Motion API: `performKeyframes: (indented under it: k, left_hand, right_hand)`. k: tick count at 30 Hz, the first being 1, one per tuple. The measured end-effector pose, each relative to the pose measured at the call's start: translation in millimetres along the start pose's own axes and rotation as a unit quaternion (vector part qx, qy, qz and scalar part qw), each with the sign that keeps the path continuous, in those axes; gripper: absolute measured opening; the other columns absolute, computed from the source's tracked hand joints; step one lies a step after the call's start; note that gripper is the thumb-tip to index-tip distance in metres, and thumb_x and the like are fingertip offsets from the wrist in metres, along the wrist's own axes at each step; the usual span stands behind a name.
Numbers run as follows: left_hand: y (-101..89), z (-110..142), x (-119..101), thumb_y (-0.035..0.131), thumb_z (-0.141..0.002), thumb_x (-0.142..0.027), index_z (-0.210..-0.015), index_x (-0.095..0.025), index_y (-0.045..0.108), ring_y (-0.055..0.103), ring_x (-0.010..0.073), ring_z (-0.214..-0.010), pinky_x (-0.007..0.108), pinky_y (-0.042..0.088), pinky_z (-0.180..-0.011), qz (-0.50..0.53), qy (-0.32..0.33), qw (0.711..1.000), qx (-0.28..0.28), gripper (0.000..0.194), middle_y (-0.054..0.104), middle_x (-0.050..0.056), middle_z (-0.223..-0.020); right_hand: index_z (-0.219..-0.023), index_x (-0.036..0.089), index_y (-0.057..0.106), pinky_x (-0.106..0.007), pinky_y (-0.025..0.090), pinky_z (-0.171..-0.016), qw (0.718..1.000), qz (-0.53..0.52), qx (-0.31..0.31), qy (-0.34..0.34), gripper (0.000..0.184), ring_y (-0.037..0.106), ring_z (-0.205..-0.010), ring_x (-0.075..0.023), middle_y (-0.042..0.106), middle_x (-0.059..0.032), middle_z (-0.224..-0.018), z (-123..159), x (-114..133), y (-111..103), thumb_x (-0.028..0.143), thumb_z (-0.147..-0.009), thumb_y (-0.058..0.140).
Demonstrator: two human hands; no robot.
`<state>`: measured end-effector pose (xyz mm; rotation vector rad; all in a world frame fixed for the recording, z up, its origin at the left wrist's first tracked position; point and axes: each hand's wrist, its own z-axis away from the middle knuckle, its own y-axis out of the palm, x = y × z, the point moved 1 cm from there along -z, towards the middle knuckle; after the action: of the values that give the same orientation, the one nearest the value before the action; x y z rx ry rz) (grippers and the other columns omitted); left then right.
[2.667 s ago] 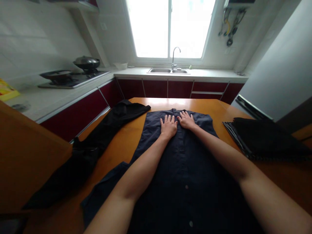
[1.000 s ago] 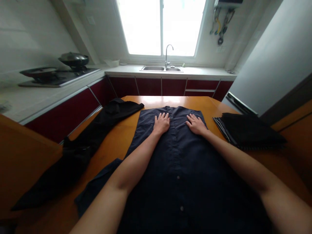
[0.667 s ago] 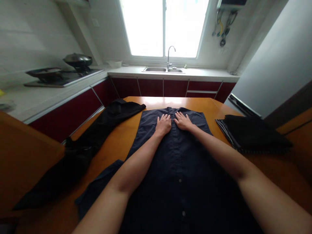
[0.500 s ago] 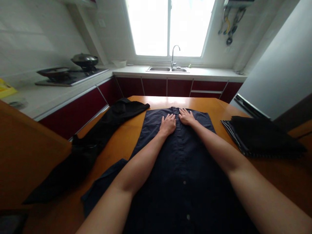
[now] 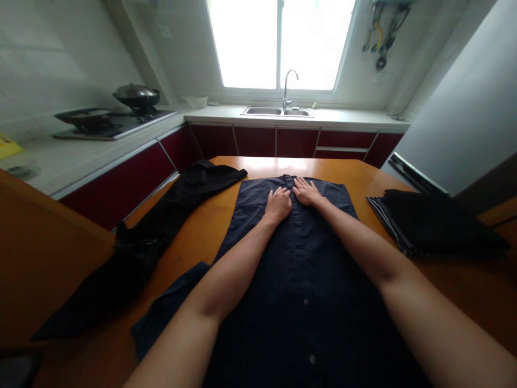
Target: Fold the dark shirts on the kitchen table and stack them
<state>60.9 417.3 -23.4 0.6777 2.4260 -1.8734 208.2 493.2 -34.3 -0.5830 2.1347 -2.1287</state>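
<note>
A dark navy button-up shirt (image 5: 299,269) lies spread flat, front up, on an orange wooden table (image 5: 202,226). My left hand (image 5: 278,205) rests palm down on the shirt near its far end, just left of the button strip. My right hand (image 5: 307,192) lies flat beside it, just right of the strip, fingers together and nearly touching the left hand. Neither hand grips the cloth. One sleeve (image 5: 165,310) sticks out at the near left.
A black garment (image 5: 161,226) stretches along the table's left side and hangs over the edge. A folded dark stack (image 5: 436,223) sits at the right. Beyond the table are red cabinets, a sink (image 5: 278,111) under the window and a stove with pans (image 5: 113,116).
A second ago my hands were spread apart on the shirt; my right hand slid left to meet the left hand at the button strip. Both have stayed there since.
</note>
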Motion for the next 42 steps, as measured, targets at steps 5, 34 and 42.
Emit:
performKeyframes:
  k: [5,34,42]
  left_hand:
    - [0.2,1.5,0.3,0.034,-0.101,-0.022,-0.14,-0.019,0.055,0.039,0.0233,-0.145,0.051,0.027,-0.121,-0.011,0.003,1.0,0.016,0.045,0.052,0.007,-0.151]
    - [0.1,5.3,1.9,0.032,-0.099,-0.029,-0.149,-0.016,0.048,0.031,0.0297,-0.149,0.058,0.021,-0.122,-0.034,-0.043,0.998,0.024,0.053,0.041,0.01,-0.159]
    - [3.5,3.7,7.9,0.029,-0.102,-0.039,-0.155,-0.026,0.04,0.024,0.0313,-0.152,0.06,0.016,-0.122,-0.044,-0.06,0.996,0.053,0.055,0.031,0.003,-0.165]
  right_hand:
    - [-0.156,0.009,0.033,-0.049,0.019,-0.123,0.998,0.001,-0.068,0.004,0.059,0.023,-0.153,-0.0232,0.027,-0.0147,-0.165,9.0,2.1,0.6,0.035,-0.104,0.021]
    - [-0.16,0.022,0.026,-0.056,0.011,-0.123,0.999,0.013,0.024,-0.041,0.063,0.015,-0.155,-0.0247,0.018,-0.0055,-0.168,-23.5,-7.7,-6.6,0.049,-0.104,0.024]
    - [-0.157,0.012,0.034,-0.054,0.014,-0.123,0.992,0.003,-0.127,0.018,0.058,0.016,-0.155,-0.0256,0.021,-0.0121,-0.167,20.9,21.3,-9.0,0.033,-0.103,0.024]
